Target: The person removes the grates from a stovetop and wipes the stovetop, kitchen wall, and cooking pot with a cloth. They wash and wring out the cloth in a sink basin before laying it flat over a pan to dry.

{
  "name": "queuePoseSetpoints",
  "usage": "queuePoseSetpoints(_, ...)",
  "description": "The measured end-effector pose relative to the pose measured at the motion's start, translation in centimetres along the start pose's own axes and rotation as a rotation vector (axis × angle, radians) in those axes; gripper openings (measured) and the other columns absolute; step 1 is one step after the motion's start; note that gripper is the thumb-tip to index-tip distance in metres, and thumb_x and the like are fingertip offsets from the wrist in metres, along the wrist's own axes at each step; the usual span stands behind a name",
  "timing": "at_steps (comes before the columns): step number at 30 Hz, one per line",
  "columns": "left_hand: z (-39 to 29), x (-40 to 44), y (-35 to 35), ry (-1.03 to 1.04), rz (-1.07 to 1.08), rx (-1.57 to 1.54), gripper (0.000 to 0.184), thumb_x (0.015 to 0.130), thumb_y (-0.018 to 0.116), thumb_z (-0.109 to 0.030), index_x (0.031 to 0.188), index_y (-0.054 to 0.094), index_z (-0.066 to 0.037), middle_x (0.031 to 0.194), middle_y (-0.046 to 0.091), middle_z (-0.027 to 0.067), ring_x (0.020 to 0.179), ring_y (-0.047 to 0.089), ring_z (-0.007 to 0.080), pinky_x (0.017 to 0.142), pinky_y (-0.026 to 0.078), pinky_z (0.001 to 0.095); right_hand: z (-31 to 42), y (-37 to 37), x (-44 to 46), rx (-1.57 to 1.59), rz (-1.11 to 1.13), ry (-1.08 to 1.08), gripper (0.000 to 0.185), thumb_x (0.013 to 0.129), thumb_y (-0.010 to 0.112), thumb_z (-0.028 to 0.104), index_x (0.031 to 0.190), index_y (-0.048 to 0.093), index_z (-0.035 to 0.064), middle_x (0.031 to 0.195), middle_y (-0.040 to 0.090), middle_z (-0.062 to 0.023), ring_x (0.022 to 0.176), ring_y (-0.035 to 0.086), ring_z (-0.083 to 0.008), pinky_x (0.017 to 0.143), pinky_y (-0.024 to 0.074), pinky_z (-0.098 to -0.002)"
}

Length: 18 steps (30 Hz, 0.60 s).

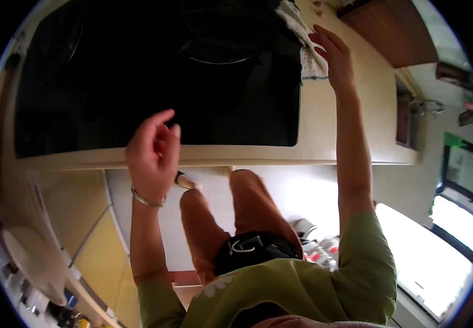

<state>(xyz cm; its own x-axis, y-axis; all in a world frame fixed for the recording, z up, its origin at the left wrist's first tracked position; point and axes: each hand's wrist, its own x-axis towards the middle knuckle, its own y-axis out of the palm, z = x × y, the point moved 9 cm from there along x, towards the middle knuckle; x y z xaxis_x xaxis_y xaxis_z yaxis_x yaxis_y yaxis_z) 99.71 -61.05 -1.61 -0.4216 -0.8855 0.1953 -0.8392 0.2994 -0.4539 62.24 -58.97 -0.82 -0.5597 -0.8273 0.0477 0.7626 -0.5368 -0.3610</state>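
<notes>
My left hand (153, 156), with a bracelet at its wrist, hovers over the front edge of the black cooktop (236, 109). Its fingers are loosely curled and apart, with nothing in them. At the cooktop's right edge, my right hand (336, 57) is at a crumpled whitish cloth (312, 61), its fingers spread and reaching over the cloth's right side. The cloth lies partly on the cooktop's edge and partly on the pale counter (319, 120). Whether the fingertips touch the cloth is hard to tell.
A dark round shape with a shiny rim (220, 61) sits at the back of the cooktop. A brown wooden board (392, 30) stands at the back right, near small brownish items (318, 8). Yellow cabinet doors (102, 257) are at lower left.
</notes>
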Motion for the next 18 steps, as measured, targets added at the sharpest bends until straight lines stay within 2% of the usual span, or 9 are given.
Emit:
queuePoseSetpoints(2,-1.1,3.0,0.2,0.018,-0.065,0.03,0.022,0.076,0.06,-0.006,0.098,0.057,-0.006,0.065,0.054,0.0,0.049,0.044,0.0034,0.041,0.033,0.0137,-1.0,-1.0,0.1,0.041,-0.006,-0.001,0.03,0.086,0.047,0.02,0.11,0.054,0.0043,0.098,0.059,-0.0054,0.094,0.053,-0.0116,0.08,0.0402,-0.024)
queuePoseSetpoints(4,-2.4,5.6,0.8,0.029,-0.083,0.147,0.023,0.077,0.06,-0.006,0.1,0.057,-0.006,0.071,0.055,0.0003,0.057,0.047,0.0042,0.046,0.036,0.0139,-1.6,-1.6,0.5,0.096,-0.007,-0.011,0.03,0.086,0.046,0.018,0.111,0.054,0.0047,0.098,0.059,-0.0057,0.094,0.053,-0.012,0.08,0.0403,-0.0241)
queuePoseSetpoints(8,-3.1,10.0,2.1,0.095,-0.062,0.341,0.031,0.077,0.061,-0.011,0.106,0.053,-0.005,0.093,0.055,0.0063,0.08,0.053,0.0135,0.066,0.044,0.0228,-2.5,-0.7,0.4,0.296,0.057,-0.007,0.029,0.086,0.044,0.015,0.111,0.053,0.004,0.1,0.059,-0.0066,0.097,0.053,-0.0141,0.083,0.0403,-0.0244)
queuePoseSetpoints(10,-3.6,11.6,3.2,0.12,-0.029,0.463,0.035,0.076,0.061,-0.014,0.108,0.052,-0.005,0.098,0.054,0.0082,0.087,0.052,0.0163,0.071,0.043,0.026,-3.8,0.4,1.0,0.531,0.136,0.067,0.025,0.079,0.051,0.009,0.102,0.055,-0.0003,0.093,0.059,-0.016,0.088,0.055,-0.0294,0.077,0.0442,-0.0318)
queuePoseSetpoints(11,-3.6,12.3,3.5,0.121,-0.024,0.537,0.039,0.075,0.062,-0.017,0.111,0.05,-0.004,0.103,0.054,0.0101,0.093,0.052,0.0191,0.077,0.042,0.0291,-2.3,0.1,0.7,0.347,0.185,-0.097,0.029,0.087,0.042,0.013,0.112,0.053,0.0034,0.101,0.058,-0.0076,0.097,0.053,-0.015,0.086,0.0397,-0.0248)
queuePoseSetpoints(12,-3.3,13.0,3.8,0.142,-0.014,0.562,0.039,0.075,0.062,-0.017,0.111,0.05,-0.004,0.103,0.054,0.0101,0.093,0.052,0.0191,0.077,0.042,0.0291,-1.9,0.1,0.6,0.28,0.154,-0.12,0.029,0.088,0.04,0.012,0.113,0.052,0.0025,0.102,0.058,-0.0089,0.099,0.053,-0.0162,0.088,0.0394,-0.0257)
queuePoseSetpoints(14,-1.3,14.4,3.2,0.035,-0.027,0.586,0.047,0.074,0.063,-0.021,0.115,0.048,-0.004,0.109,0.052,0.0127,0.1,0.05,0.0221,0.082,0.04,0.0313,-2.1,1.1,1.2,0.264,0.144,-0.198,0.029,0.087,0.041,0.011,0.113,0.052,0.0022,0.104,0.058,-0.0099,0.1,0.053,-0.0187,0.089,0.0389,-0.0267)
queuePoseSetpoints(17,1.2,16.1,3.2,-0.02,-0.016,0.567,0.051,0.074,0.064,-0.021,0.116,0.045,0.001,0.114,0.05,0.0163,0.102,0.049,0.0236,0.084,0.039,0.0298,-1.3,1.5,1.9,0.226,0.009,-0.311,0.026,0.08,0.046,0.009,0.102,0.058,0.0028,0.096,0.06,-0.0149,0.092,0.057,-0.0281,0.082,0.0434,-0.0304)
queuePoseSetpoints(18,1.7,16.5,3.3,-0.027,-0.016,0.573,0.052,0.074,0.064,-0.021,0.117,0.045,0.002,0.115,0.05,0.0171,0.103,0.049,0.0244,0.085,0.039,0.03,-1.5,2.8,2.1,0.147,0.156,-0.262,0.03,0.083,0.045,0.01,0.113,0.051,0.0042,0.107,0.057,-0.0105,0.101,0.052,-0.0251,0.09,0.0374,-0.0287)
